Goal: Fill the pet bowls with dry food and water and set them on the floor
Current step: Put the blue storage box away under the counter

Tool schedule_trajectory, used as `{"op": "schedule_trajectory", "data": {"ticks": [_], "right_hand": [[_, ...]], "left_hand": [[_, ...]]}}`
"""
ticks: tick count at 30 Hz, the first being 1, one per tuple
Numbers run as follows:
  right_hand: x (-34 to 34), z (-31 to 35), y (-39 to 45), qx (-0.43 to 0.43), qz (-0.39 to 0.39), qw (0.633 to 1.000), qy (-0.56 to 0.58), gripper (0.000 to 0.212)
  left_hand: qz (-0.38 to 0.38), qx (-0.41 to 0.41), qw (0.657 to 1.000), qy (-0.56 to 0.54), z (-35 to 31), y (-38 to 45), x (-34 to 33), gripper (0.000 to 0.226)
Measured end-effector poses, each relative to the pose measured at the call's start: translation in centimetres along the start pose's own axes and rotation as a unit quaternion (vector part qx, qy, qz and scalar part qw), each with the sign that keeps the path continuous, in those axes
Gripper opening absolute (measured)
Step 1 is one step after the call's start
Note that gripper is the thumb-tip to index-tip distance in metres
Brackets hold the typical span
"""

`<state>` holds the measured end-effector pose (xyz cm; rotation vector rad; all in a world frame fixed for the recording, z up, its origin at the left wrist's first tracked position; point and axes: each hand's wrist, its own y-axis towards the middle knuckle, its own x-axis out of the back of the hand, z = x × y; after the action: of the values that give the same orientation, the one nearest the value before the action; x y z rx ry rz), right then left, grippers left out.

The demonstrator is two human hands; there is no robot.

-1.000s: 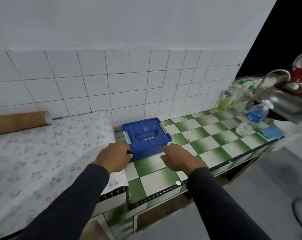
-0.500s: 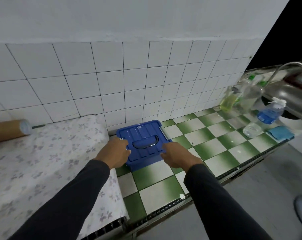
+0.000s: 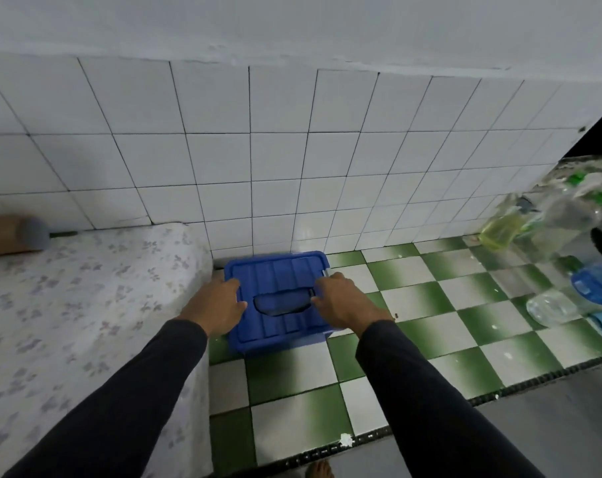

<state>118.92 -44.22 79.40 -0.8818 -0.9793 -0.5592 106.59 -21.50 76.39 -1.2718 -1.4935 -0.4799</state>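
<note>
Head view is showing more of the white tiled wall [image 3: 292,150] than half a second ago; the whole scene is sitting lower and larger in the frame, and the objects at the far right are now blurring at the edge. The green-and-white checked worktop [image 3: 430,326] is running from the middle to the right, with a flower-patterned cloth [image 3: 86,305] covering the raised surface on the left. The blue box [image 3: 275,298] is resting on the worktop at its far left end, just beside the cloth's edge and close against the wall, where it was before. It is a rectangular plastic container with a ribbed lid, a dark recessed handle in the lid's middle and a pale latch showing at its right side.

The left hand [image 3: 220,305] is now lying on the lid's left part, its fingers curling over the lid beside the handle recess, where earlier it was at the box's left side. The right hand [image 3: 344,301] is gripping the lid's right edge, its fingers bending onto the lid by the latch. Both arms are wearing dark sleeves.

A water bottle [image 3: 575,298] with a blue label is lying blurred at the right edge, and a brown cardboard tube [image 3: 6,236] is lying far left against the wall.
</note>
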Motion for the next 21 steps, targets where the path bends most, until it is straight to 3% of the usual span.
{"op": "schedule_trajectory", "data": {"ticks": [4,9,21], "right_hand": [[-0.5,-1.9,1.9,0.038,-0.003,0.999,0.010,0.050],[-1.7,-3.5,3.7,0.063,0.006,0.998,0.030,0.065],[-4.7,-4.9,7.0,0.058,-0.008,0.995,0.082,0.075]], "left_hand": [[-0.012,0.039,0.998,-0.037,-0.6,0.5,-1.3,0.067],[-0.027,0.083,0.994,-0.061,-0.9,0.7,-3.6,0.072],[-0.091,0.131,0.981,-0.114,-0.4,1.8,-6.9,0.073]]}}
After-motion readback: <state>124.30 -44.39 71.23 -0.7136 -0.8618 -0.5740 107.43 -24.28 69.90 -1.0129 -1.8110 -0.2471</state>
